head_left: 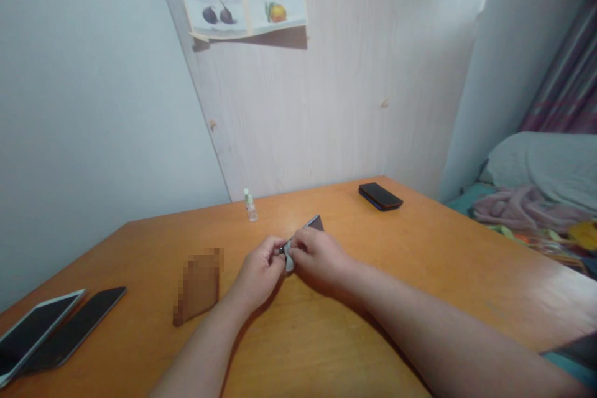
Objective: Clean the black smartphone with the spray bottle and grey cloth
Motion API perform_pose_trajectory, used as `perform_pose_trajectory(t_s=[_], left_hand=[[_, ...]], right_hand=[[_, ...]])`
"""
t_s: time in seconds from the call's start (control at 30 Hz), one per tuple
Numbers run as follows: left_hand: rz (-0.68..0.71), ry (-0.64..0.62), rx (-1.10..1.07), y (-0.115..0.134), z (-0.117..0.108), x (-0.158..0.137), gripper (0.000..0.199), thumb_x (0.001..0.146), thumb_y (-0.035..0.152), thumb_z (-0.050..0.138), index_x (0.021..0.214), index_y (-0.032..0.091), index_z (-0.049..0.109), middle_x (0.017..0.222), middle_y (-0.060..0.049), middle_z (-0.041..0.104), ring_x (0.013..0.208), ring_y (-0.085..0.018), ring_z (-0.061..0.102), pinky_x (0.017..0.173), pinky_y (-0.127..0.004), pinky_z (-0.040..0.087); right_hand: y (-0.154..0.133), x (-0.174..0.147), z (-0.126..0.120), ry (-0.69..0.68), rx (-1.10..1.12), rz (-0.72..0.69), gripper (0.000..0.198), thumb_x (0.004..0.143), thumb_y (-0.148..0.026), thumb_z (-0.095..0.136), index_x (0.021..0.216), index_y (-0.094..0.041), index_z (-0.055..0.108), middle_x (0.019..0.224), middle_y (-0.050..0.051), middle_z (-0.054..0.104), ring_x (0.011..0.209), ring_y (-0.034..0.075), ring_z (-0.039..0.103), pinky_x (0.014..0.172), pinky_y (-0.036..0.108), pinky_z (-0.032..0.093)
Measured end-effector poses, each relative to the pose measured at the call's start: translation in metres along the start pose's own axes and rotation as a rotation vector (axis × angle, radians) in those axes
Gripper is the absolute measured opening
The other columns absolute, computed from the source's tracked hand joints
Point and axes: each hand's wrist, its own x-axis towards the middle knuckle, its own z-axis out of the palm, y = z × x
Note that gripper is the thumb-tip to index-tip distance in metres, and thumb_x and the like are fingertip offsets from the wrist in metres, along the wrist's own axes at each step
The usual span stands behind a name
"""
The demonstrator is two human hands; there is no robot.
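Note:
Above the middle of the table, my left hand (260, 272) is closed around the near end of a thin, dark, flat device that looks like a phone (317, 222). My right hand (324, 256) pinches a small light grey cloth (290, 259) against that same end. Only the far corner of the phone shows beyond my right knuckles; my hands hide most of it. Both forearms reach in from the bottom of the view.
A small clear spray bottle (250, 206) stands behind my hands. At the back right lies a black flat case (380, 195). Left of my arm is a blurred-out brown item (200, 289). A white-framed tablet (40, 331) and a dark phone-like slab (77, 331) lie far left.

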Motion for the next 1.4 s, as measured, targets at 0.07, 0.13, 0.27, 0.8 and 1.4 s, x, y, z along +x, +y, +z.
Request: perform_pose_trajectory(t_s=[0.07,0.13,0.27,0.8,1.4], left_hand=[[0.002,-0.001,0.027,0.001,0.0,0.0,0.029,0.085,0.018,0.051,0.111,0.018,0.063,0.091,-0.002,0.072,0.081,-0.015,0.064,0.076,-0.025,0.047],[-0.002,-0.004,0.03,0.001,-0.001,0.0,0.029,0.086,0.02,0.051,0.112,0.018,0.063,0.09,-0.003,0.072,0.08,-0.015,0.064,0.074,-0.025,0.047],[0.004,-0.005,0.062,0.006,-0.001,-0.001,0.029,0.086,0.02,0.051,0.112,0.018,0.063,0.093,-0.003,0.072,0.083,-0.016,0.065,0.075,-0.026,0.048],[-0.021,0.005,-0.01,0.002,0.001,-0.001,0.026,0.086,0.022,0.053,0.109,0.019,0.063,0.092,-0.003,0.072,0.079,-0.015,0.065,0.074,-0.026,0.048],[-0.274,0.121,-0.278,-0.009,0.007,0.003,0.025,0.076,0.027,0.059,0.098,0.015,0.059,0.067,0.003,0.059,0.058,-0.01,0.052,0.056,-0.021,0.038]], right_hand=[[0.0,0.0,-0.002,-0.073,-0.053,0.022,0.012,0.085,-0.025,0.056,0.079,-0.02,0.065,0.08,0.001,0.065,0.069,0.013,0.051,0.059,0.025,0.027],[0.0,0.0,-0.003,-0.157,-0.11,0.044,0.009,0.081,-0.024,0.059,0.076,-0.02,0.065,0.076,0.002,0.065,0.066,0.014,0.05,0.058,0.025,0.026],[-0.003,0.0,-0.001,-0.057,-0.029,0.027,0.012,0.085,-0.025,0.056,0.08,-0.02,0.065,0.079,0.001,0.065,0.068,0.013,0.052,0.058,0.024,0.027],[-0.007,-0.004,-0.001,-0.147,-0.091,-0.021,0.013,0.085,-0.027,0.055,0.081,-0.02,0.066,0.079,0.001,0.065,0.066,0.013,0.05,0.057,0.025,0.026],[0.049,0.022,0.001,-0.029,-0.009,0.28,0.009,0.075,-0.019,0.054,0.082,-0.018,0.059,0.068,-0.001,0.059,0.061,0.012,0.049,0.054,0.022,0.027]])
